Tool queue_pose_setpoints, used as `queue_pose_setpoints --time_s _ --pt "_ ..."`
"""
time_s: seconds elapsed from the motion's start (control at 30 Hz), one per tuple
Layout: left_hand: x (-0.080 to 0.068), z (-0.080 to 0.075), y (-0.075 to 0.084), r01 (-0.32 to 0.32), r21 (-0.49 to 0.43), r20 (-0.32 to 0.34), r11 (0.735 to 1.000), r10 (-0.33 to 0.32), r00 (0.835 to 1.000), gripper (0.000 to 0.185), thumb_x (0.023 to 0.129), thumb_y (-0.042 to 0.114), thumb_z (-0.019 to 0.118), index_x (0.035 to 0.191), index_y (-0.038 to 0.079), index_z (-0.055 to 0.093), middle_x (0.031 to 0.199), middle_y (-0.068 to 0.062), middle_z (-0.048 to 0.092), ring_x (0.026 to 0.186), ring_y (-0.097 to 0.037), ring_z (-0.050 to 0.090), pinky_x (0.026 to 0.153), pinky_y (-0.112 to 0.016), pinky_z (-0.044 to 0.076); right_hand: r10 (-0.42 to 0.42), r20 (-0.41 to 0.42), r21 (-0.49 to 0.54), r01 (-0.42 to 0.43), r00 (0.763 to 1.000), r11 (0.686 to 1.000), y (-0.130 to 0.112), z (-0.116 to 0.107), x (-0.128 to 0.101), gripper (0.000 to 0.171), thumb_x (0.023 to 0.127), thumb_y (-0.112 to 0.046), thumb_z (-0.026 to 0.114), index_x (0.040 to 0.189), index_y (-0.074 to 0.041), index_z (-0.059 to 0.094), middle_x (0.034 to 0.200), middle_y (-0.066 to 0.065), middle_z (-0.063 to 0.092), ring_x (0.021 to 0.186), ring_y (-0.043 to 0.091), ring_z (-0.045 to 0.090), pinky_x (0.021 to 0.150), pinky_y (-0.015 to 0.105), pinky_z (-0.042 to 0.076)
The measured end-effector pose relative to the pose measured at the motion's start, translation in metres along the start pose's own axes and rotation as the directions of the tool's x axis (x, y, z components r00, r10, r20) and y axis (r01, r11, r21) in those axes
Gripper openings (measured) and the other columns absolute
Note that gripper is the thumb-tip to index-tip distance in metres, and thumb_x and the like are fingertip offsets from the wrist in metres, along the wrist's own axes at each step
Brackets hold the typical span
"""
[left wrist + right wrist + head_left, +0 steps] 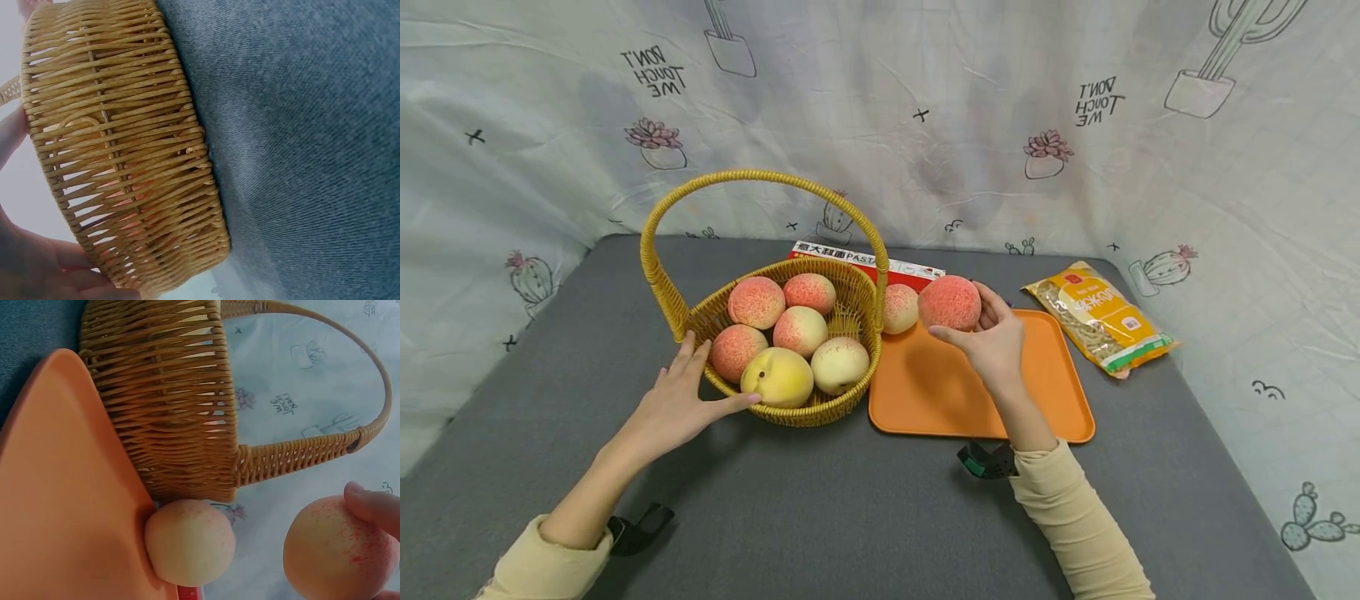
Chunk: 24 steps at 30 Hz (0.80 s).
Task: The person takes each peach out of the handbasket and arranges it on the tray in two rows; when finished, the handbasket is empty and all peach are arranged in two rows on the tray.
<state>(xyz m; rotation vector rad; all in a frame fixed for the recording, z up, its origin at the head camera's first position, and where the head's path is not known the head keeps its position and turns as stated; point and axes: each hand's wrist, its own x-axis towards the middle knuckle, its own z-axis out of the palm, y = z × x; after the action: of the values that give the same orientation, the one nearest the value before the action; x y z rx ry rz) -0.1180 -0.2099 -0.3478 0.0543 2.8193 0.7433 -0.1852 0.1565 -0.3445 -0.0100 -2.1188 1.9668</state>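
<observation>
A yellow wicker basket [805, 414] with a tall arched handle holds several peaches, among them a yellow one [777, 377] at the near rim. My left hand [679, 404] rests against the basket's near left side, thumb and fingers spread wide along the rim. In the left wrist view its fingers [75, 278] lie on the woven wall. My right hand [1000, 346] holds a reddish peach [950, 303] between thumb and fingers, raised over the orange tray [947, 408]. Another peach [189, 544] sits at the tray's far left corner, beside the basket.
A red and white pasta box [868, 257] lies behind the basket. To the right of the tray is a yellow packet [1101, 317] of dry food. Grey cloth [850, 517] covers the table, with a patterned curtain [970, 150] hanging behind it.
</observation>
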Motion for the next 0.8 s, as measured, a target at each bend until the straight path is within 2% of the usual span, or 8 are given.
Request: queue_pose_setpoints --time_s 0.33,0.5,0.7,0.8 --pt "-0.001 -0.001 0.002 -0.021 -0.002 -0.006 1.000 0.021 1.000 0.121 0.083 0.067 0.061 0.149 -0.015 0.000 0.154 -0.034 -0.012 0.139 -0.056 0.000 0.108 -0.070 0.009 0.068 -0.017 -0.002 -0.068 0.998 0.998 0.012 -0.002 0.012 0.080 0.069 0.005 0.085 0.139 0.002 0.048 0.137 0.015 0.055 0.123 0.022 0.055 0.102 0.031 0.046" --pt "-0.001 -0.001 0.002 -0.022 0.005 -0.005 1.000 0.022 1.000 0.122 0.083 0.067 0.061 0.148 -0.015 -0.001 0.154 -0.035 -0.012 0.139 -0.055 0.000 0.108 -0.069 0.009 0.088 -0.017 -0.028 -0.089 0.996 0.996 0.016 -0.004 0.014 0.081 0.067 0.006 0.086 0.139 0.002 0.049 0.136 0.016 0.056 0.122 0.023 0.056 0.102 0.031 0.045" --pt "-0.002 -0.001 0.002 -0.025 0.013 -0.008 1.000 0.025 1.000 0.122 0.083 0.067 0.061 0.148 -0.016 -0.001 0.153 -0.036 -0.011 0.140 -0.055 0.001 0.109 -0.069 0.009 0.073 0.034 -0.094 -0.070 0.997 0.993 0.020 -0.003 0.018 0.080 0.066 0.008 0.086 0.137 0.005 0.050 0.134 0.020 0.056 0.123 0.028 0.055 0.102 0.035 0.045" --pt "-0.002 -0.001 0.002 -0.024 0.014 -0.008 1.000 0.024 1.000 0.122 0.083 0.067 0.061 0.148 -0.017 0.000 0.153 -0.036 -0.011 0.140 -0.055 0.000 0.109 -0.069 0.009 0.083 0.064 -0.158 -0.072 0.995 0.985 0.021 -0.004 0.021 0.081 0.065 0.008 0.086 0.137 0.007 0.049 0.135 0.022 0.055 0.125 0.030 0.053 0.104 0.036 0.044"
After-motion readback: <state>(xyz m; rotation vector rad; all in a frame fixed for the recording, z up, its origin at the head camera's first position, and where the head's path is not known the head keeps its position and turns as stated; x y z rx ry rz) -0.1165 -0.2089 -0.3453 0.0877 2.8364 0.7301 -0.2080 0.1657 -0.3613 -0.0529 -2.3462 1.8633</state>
